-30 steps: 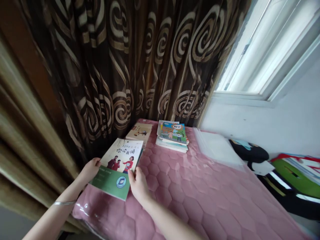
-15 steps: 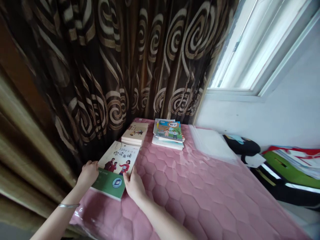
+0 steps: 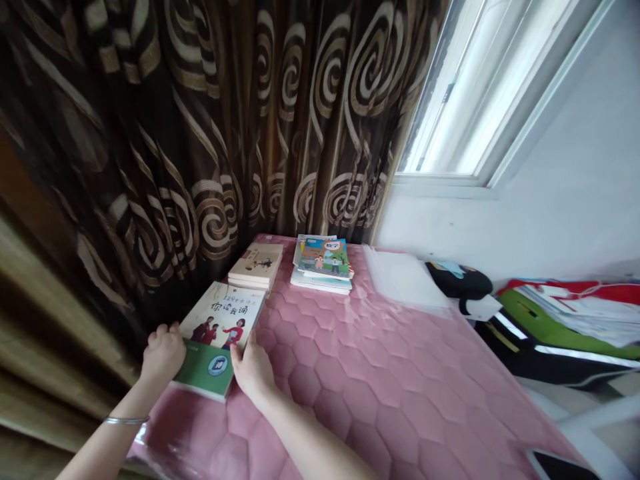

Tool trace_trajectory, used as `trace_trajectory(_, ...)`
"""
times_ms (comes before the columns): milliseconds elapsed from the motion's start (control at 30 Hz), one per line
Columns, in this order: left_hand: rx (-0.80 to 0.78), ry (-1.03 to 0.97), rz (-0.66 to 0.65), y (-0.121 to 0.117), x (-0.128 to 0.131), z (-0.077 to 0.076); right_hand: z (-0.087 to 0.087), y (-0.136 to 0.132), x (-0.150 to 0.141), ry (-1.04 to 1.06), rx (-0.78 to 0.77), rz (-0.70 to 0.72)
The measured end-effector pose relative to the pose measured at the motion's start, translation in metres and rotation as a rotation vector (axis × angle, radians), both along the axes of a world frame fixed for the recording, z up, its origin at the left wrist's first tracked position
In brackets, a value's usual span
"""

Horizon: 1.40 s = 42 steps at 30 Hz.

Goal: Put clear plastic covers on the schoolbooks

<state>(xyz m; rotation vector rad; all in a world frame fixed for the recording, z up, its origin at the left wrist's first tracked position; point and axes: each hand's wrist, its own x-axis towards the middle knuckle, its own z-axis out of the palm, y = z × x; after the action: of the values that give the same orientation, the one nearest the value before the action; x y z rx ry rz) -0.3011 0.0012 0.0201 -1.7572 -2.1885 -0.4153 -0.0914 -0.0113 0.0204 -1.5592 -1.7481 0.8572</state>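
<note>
A white and green book, its cover showing printed figures and Chinese characters, lies near the left end of the pink padded cover. My left hand is closed at the book's left edge, fingers curled, with a silver bangle on the wrist. On the opposite edge my right hand grips it, thumb at the cover; its other fingers are partly hidden. Just behind is a stack of beige books. Further right sits another pile, topped by a blue math textbook.
Clear plastic sleeves lie at the table's back right. Beyond the right edge are a black pouch and a green and black bag with papers on it. A dark, phone-like object shows at the bottom. Patterned curtains hang behind and left.
My view has turned slightly right, so everything appears further left and the dark object has come into view. Both hands stay at the book's sides, and the stacks have not moved.
</note>
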Motion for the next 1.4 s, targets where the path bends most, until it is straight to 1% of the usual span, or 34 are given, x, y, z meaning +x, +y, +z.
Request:
trace_trajectory(67,0.011,0.107,0.077,-0.004,0.012,0.007,0.001,-0.001,0.005,0.038,0.019,0.035)
trace_trajectory(100,0.030,0.158,0.095,-0.007,0.020,0.012,0.002,-0.001,0.010,0.068,0.027,0.075)
trace_trajectory(133,0.061,0.193,0.085,-0.009,0.031,0.018,0.002,-0.001,0.017,0.097,0.027,0.126)
trace_trajectory(200,0.138,0.219,0.004,-0.015,0.059,0.028,0.000,0.000,0.040,0.125,0.017,0.214)
trace_trajectory(233,0.164,0.211,-0.062,-0.018,0.075,0.032,-0.002,0.001,0.055,0.117,0.013,0.233)
trace_trajectory(300,0.175,0.171,-0.223,-0.023,0.113,0.036,-0.007,0.005,0.093,0.080,0.043,0.202)
trace_trajectory(333,0.160,0.152,-0.304,-0.024,0.133,0.036,-0.010,0.007,0.114,0.046,0.076,0.145)
trace_trajectory(400,0.094,0.134,-0.454,-0.025,0.175,0.030,-0.016,0.012,0.158,0.013,0.124,0.032)
trace_trajectory(433,0.049,0.122,-0.516,-0.023,0.195,0.026,-0.018,0.014,0.179,0.010,0.137,0.005)
trace_trajectory(533,-0.072,0.021,-0.571,-0.013,0.247,0.009,-0.025,0.018,0.236,-0.041,0.190,-0.111)
trace_trajectory(633,-0.170,-0.100,-0.586,0.001,0.281,-0.011,-0.030,0.024,0.279,-0.062,0.227,-0.248)
trace_trajectory(700,-0.168,-0.146,-0.601,0.010,0.291,-0.024,-0.033,0.031,0.302,-0.118,0.259,-0.339)
trace_trajectory(767,-0.131,-0.168,-0.626,0.015,0.293,-0.035,-0.034,0.041,0.321,-0.203,0.290,-0.422)
trace_trajectory(867,-0.115,-0.175,-0.668,0.019,0.290,-0.042,-0.032,0.061,0.346,-0.283,0.307,-0.510)
trace_trajectory(1033,-0.146,-0.139,-0.639,0.018,0.290,-0.037,-0.023,0.102,0.377,-0.362,0.283,-0.645)
trace_trajectory(1200,-0.178,-0.117,-0.628,0.017,0.293,-0.033,-0.022,0.139,0.386,-0.437,0.202,-0.757)
trace_trajectory(1300,-0.191,-0.128,-0.627,0.018,0.292,-0.034,-0.023,0.153,0.386,-0.444,0.142,-0.804)
trace_trajectory(1400,-0.189,-0.150,-0.631,0.019,0.291,-0.036,-0.020,0.158,0.389,-0.426,0.121,-0.834)
